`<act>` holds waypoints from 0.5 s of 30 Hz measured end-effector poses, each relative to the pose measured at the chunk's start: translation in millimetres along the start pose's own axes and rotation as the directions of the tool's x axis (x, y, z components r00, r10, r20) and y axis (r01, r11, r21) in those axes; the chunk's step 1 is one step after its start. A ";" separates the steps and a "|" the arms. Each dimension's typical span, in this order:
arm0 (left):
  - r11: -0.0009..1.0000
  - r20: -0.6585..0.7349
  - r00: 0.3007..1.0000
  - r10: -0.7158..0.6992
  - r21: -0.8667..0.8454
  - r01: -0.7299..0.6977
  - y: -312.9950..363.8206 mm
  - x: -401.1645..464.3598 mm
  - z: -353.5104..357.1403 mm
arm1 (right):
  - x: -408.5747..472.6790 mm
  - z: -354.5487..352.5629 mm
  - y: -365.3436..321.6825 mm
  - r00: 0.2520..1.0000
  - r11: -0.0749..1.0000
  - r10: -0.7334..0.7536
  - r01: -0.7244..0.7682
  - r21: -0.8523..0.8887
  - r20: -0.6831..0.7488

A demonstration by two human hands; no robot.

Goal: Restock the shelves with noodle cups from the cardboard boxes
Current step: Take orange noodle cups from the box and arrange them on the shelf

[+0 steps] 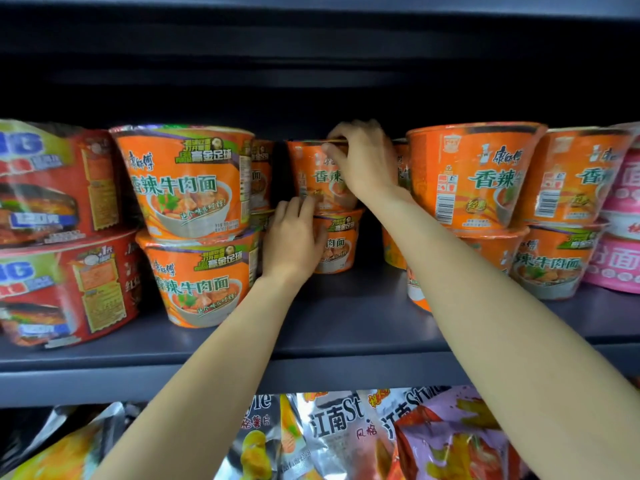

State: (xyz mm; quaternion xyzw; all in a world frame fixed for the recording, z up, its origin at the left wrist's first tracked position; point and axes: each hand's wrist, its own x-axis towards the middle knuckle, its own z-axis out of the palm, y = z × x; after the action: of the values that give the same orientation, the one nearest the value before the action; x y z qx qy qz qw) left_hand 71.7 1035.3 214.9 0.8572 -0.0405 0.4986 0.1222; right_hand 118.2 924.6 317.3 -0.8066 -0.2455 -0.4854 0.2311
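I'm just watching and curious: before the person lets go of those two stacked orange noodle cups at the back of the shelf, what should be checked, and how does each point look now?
1. Right hand grips the upper orange cup at its rim: ok.
2. Left hand steadies the lower orange cup: ok, fingers lie against its side.
3. Upper cup sits squarely on the lower one: cannot tell, the hands hide the joint.
4. Lower cup rests flat on the shelf: ok, as far as visible.
5. Room in front for another stack: ok, bare shelf shows there.
6. Neighbouring front stack stable: not ok, its top cup leans slightly.
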 end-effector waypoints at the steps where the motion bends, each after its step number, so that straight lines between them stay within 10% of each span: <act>1: 1.000 -0.004 1.000 0.000 -0.002 0.000 0.1 0.2 0.3 | 3.4 0.1 -2.9 1.000 0.999 -0.014 0.013 -0.038 -0.006; 9: 1.000 -0.009 1.000 0.009 -0.019 -0.010 -2.1 -0.7 0.0 | -10.5 0.4 -1.9 0.993 0.999 -0.040 0.043 0.024 -0.113; 15: 0.999 0.007 1.000 -0.029 -0.029 0.029 -3.5 3.2 0.5 | -22.6 9.1 1.8 0.980 0.969 0.171 -0.185 0.161 0.100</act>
State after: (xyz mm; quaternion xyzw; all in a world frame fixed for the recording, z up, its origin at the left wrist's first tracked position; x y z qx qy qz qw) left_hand 74.4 1038.7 216.8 0.8574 -0.0358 0.4934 0.1417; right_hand 116.2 925.0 293.0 -0.8229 -0.2221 -0.4053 0.3306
